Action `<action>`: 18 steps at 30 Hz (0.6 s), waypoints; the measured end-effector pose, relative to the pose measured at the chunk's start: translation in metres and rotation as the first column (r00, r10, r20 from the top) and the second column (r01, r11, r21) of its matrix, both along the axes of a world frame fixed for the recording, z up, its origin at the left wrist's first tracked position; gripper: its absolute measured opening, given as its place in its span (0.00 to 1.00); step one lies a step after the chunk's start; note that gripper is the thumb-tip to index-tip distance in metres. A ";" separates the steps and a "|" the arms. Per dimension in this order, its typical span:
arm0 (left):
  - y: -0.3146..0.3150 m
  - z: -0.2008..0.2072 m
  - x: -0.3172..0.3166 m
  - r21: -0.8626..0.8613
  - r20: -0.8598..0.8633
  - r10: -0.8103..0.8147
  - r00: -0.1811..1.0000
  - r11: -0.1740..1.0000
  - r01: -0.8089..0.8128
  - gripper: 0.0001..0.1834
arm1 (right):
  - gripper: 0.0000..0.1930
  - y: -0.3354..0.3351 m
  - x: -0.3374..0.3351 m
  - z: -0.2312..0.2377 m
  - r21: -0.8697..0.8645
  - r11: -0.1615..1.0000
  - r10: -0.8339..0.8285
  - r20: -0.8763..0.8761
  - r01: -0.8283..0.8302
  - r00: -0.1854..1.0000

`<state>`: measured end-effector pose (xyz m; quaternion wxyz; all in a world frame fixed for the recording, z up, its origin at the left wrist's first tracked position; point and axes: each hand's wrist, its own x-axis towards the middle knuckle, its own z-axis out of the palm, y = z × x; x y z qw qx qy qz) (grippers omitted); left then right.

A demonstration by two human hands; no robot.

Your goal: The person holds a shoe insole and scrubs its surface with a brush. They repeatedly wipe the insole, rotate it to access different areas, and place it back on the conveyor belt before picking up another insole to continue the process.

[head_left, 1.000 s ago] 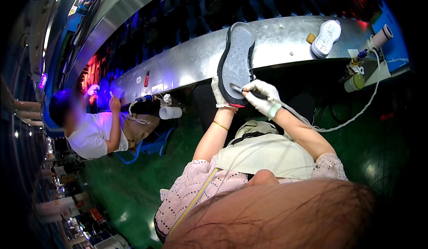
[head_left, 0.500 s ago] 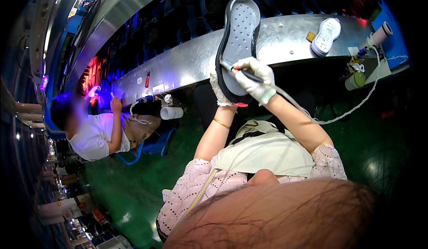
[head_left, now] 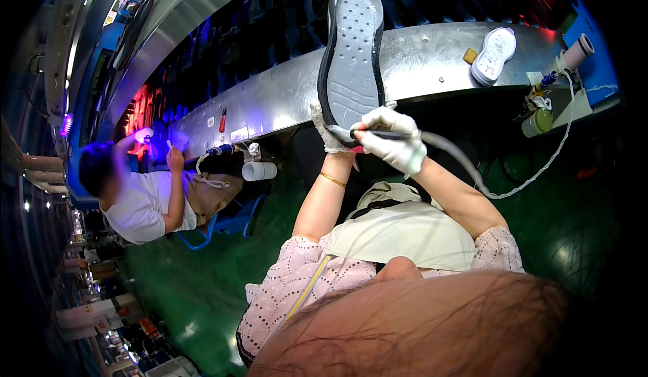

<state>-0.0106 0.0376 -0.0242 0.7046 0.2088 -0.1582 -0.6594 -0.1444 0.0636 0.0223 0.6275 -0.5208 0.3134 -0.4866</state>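
No lettering, number or sign can be read anywhere. A pale square patch (head_left: 239,134) sits at the front edge of the metal bench (head_left: 418,60), toward its left end, and a small pale plate (head_left: 534,79) lies at the same edge near the right end; any print on either is too small to tell. The white sole (head_left: 495,54) near the bench's right end bears faint pinkish marks, not legible. Blurred pale panels (head_left: 91,315) show orange spots, equally unreadable.
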 end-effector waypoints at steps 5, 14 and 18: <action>-0.007 -0.007 0.009 -0.049 0.000 0.031 1.000 0.998 -0.031 0.41 | 0.05 -0.013 -0.011 -0.019 -0.007 0.984 -0.180 0.023 0.180 0.983; -0.008 -0.013 0.023 -0.260 -0.306 -0.267 0.914 0.947 0.190 0.42 | 0.04 -0.005 -0.009 -0.007 0.142 0.982 -0.127 0.031 0.121 0.991; -0.009 -0.008 0.019 -0.067 0.019 0.004 1.000 0.998 -0.003 0.41 | 0.04 0.007 0.000 -0.020 -0.229 0.965 -0.136 -0.033 0.125 0.990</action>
